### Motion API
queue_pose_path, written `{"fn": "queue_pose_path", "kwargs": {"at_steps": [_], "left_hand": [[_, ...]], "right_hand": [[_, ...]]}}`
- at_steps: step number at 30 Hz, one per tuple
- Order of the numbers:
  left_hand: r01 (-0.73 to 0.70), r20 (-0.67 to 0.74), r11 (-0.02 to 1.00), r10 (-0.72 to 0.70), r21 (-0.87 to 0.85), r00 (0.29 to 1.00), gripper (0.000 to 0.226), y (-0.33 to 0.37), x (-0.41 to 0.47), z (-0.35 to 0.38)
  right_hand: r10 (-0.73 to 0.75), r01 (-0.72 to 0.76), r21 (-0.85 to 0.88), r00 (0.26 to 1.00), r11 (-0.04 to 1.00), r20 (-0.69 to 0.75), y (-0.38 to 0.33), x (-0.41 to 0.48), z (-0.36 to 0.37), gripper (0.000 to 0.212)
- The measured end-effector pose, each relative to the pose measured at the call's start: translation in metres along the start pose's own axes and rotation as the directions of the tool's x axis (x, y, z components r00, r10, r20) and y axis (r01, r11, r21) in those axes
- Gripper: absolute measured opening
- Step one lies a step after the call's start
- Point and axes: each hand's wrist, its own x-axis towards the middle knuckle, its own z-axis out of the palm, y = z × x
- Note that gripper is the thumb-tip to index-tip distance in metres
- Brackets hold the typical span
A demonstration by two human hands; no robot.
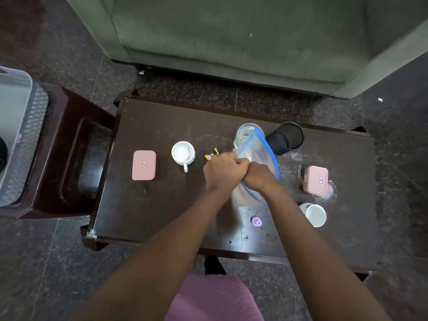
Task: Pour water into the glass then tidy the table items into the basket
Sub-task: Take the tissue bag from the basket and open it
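A clear water pouch with blue seams (259, 156) is tilted over the dark table (162, 205), its upper corner over a clear glass (246, 133) at the back middle. My left hand (223, 170) and my right hand (257, 176) are pressed together, both shut on the pouch near its middle. The pouch hides part of the glass, so I cannot tell if water is flowing. A small purple cap (256, 221) lies on the table between my forearms. The grey basket (25, 135) stands on a brown stool (76, 158) at the far left.
On the table lie a pink flat box (144, 165), a white mug (183, 154), a small yellow item (214, 154), a black mesh cup (287, 137), a second pink box (316, 180) and another white cup (315, 214). A green sofa (231, 38) stands behind.
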Motion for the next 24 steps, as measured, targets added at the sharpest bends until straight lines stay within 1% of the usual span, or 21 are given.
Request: {"fn": "queue_pose_path", "kwargs": {"at_steps": [4,5,7,8,9,12,13,15,16,17,19,21,22,24], "left_hand": [[-0.006,-0.025,0.996,0.004,-0.089,1.0,0.026,-0.009,0.001,-0.003],[-0.02,-0.034,0.992,0.016,-0.124,0.999,0.026,-0.011,0.001,-0.003],[-0.07,-0.049,0.982,0.062,-0.175,0.997,0.035,-0.016,0.001,-0.001],[-0.102,-0.06,0.975,0.092,-0.198,0.994,0.039,-0.02,0.002,0.0],[-0.136,-0.068,0.964,0.124,-0.226,0.99,0.038,-0.022,0.003,0.001],[-0.214,-0.076,0.934,0.201,-0.286,0.977,0.033,-0.029,0.005,0.001],[-0.233,-0.076,0.926,0.22,-0.298,0.972,0.031,-0.03,0.005,0.002],[-0.257,-0.071,0.913,0.247,-0.316,0.966,0.03,-0.034,0.005,0.004],[-0.257,-0.062,0.911,0.251,-0.322,0.966,0.032,-0.036,0.004,0.005],[-0.252,-0.048,0.911,0.251,-0.325,0.967,0.034,-0.038,0.003,0.007],[-0.237,-0.032,0.913,0.24,-0.332,0.97,0.04,-0.042,0.002,0.011],[-0.229,-0.031,0.91,0.233,-0.346,0.972,0.039,-0.043,0.001,0.013],[-0.225,-0.035,0.909,0.228,-0.35,0.973,0.035,-0.042,0.001,0.013],[-0.215,-0.032,0.909,0.218,-0.356,0.975,0.032,-0.041,0.003,0.012]], "right_hand": [[0.015,-0.016,-0.036,1.0,0.999,-0.006,-0.015,-0.024,-0.02,0.048],[0.021,-0.022,-0.055,1.0,0.998,-0.017,-0.019,-0.03,-0.027,0.047],[0.054,-0.057,-0.058,0.997,0.997,-0.058,-0.025,-0.044,-0.042,0.044],[0.085,-0.087,-0.041,0.994,0.995,-0.069,-0.026,-0.048,-0.05,0.043],[0.107,-0.108,-0.011,0.992,0.994,-0.072,-0.023,-0.048,-0.055,0.043],[0.192,-0.176,0.147,0.976,0.973,-0.106,-0.012,-0.049,-0.068,0.04],[0.206,-0.188,0.127,0.966,0.974,-0.153,-0.008,-0.05,-0.071,0.039],[0.191,-0.22,-0.074,0.94,0.973,-0.282,-0.001,-0.053,-0.071,0.032],[0.172,-0.225,-0.13,0.929,0.966,-0.327,0.001,-0.054,-0.069,0.027],[0.151,-0.209,-0.14,0.928,0.968,-0.341,0.004,-0.054,-0.067,0.024],[0.122,-0.168,-0.11,0.933,0.98,-0.339,0.006,-0.053,-0.064,0.02],[0.083,-0.108,-0.06,0.943,0.992,-0.322,0.011,-0.051,-0.064,0.015],[0.076,-0.078,0.006,0.951,0.997,-0.298,0.014,-0.049,-0.067,0.015],[0.081,-0.038,0.207,0.976,0.978,-0.204,0.021,-0.049,-0.074,0.027]]}}
